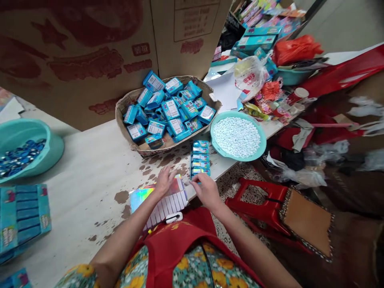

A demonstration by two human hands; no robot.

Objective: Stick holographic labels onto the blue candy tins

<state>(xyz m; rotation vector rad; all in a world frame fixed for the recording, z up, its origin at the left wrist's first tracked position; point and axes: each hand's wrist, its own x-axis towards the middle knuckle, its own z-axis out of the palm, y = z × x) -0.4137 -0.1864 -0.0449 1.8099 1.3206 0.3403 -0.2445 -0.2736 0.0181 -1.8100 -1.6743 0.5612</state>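
Note:
A sheet of white label strips (168, 208) lies at the table's front edge, with a shiny rainbow-coloured sheet (138, 199) beside and partly under it. My left hand (163, 183) rests on these sheets, fingers stretched out. Close to the sheet's right end, my right hand (207, 190) has thumb and forefinger pinched together; whatever is between them is too small to make out. Just beyond the right hand, several small blue boxes (200, 157) stand in a neat row. A shallow cardboard tray (124, 138) behind them holds a loose heap of similar blue boxes (171, 109).
Right of the row sits a teal bowl (261, 149) of small white pellets. A teal basin (54, 146) with shiny blue pieces and a blue display box (25, 218) are at left. Large cartons (105, 48) stand behind. A red stool (258, 196) is at lower right.

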